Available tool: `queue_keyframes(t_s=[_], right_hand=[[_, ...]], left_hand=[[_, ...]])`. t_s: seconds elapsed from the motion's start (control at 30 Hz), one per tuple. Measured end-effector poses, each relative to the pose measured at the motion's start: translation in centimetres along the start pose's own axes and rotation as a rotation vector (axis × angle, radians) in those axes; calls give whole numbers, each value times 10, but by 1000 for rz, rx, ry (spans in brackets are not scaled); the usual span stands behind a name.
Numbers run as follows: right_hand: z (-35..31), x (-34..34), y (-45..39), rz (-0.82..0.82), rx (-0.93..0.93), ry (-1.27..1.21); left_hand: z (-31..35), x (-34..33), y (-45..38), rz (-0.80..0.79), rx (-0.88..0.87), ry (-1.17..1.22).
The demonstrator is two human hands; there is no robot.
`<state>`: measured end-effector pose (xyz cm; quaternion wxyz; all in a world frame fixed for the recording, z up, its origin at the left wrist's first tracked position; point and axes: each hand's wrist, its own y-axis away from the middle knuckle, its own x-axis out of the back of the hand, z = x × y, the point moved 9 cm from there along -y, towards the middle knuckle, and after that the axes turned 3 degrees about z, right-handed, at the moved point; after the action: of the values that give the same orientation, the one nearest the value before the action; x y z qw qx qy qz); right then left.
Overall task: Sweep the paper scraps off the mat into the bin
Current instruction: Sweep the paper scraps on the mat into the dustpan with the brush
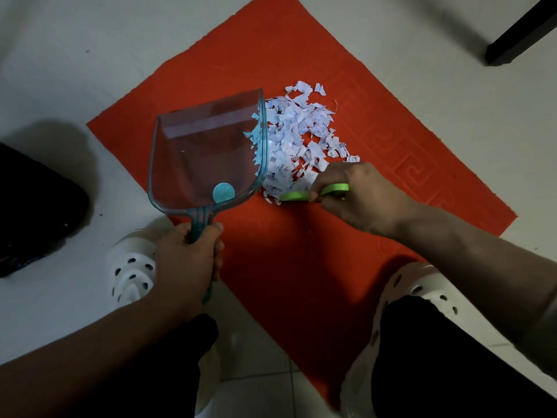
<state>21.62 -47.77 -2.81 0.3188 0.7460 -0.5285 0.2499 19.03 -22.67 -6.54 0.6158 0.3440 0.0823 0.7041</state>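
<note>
Far left I see a dark object (33, 206) on the pale tiled floor (90, 55); I cannot tell what it is.

Left hand (187, 257): fingers curled tight round the handle of the dustpan (205, 155), thumb lying along the top of the handle. The pan is clear teal plastic with a round sticker near the handle end. It stretches away from the fingers and is tilted, its right rim down at the mat (301, 251) and touching the left edge of the scraps (298, 137). A few scraps show through that rim; I cannot tell if they lie inside the pan or under it.

A white perforated shoe (129, 276) sits just left of the left wrist, partly hidden by it.

Scraps: one loose heap of white torn paper with bluish print, on the red mat, between the pan rim and the right hand, reaching away past the right fingertips. A few strays lie at the heap's far and right edges.

Right hand (358, 197): fingers closed on a green brush (313, 193); only a green strip shows past the fingers. It lies low at the near edge of the heap, touching the closest scraps. Bristles not visible.

A second white shoe (422, 285) is below the right forearm, standing on the mat's near corner. Dark trouser legs fill the bottom of the view.

Far right, top corner: a dark furniture leg (518, 34) on the floor, well beyond the mat.
</note>
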Motion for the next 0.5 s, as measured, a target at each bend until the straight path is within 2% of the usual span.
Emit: queue_keyframes(t_s=[0.07, 0.23, 0.5], right_hand=[[0, -1, 5, -25, -34, -45], [1, -29, 13, -225, -82, -36], [8, 6, 1, -38, -30, -7]], left_hand=[[0, 1, 0, 8, 2, -2], [0, 1, 0, 2, -1, -10], [3, 2, 3, -6, -20, -23]])
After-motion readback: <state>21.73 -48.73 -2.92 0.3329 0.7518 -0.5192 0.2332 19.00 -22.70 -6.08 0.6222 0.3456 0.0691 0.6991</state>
